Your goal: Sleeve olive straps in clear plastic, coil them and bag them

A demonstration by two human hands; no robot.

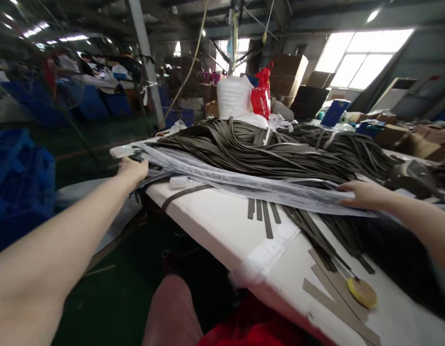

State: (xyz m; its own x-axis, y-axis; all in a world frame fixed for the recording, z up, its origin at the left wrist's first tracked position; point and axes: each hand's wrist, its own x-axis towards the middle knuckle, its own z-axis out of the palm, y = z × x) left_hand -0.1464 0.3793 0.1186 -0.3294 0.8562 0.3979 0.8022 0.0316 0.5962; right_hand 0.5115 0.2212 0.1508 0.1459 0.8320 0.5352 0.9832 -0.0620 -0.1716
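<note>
A large heap of long dark grey strips lies on a white table. A pale grey sheet of translucent plastic runs along the heap's near edge. My left hand reaches far out and closes on the sheet's left end at the table corner. My right hand rests on the sheet's right part, fingers pressed on it and gripping its edge. Several short dark strips lie loose on the table between my hands.
Tan strips and a yellow tape roll lie at the near right. A white roll and red bag stand behind the heap. Blue crates stand on the green floor at left. Cardboard boxes sit far right.
</note>
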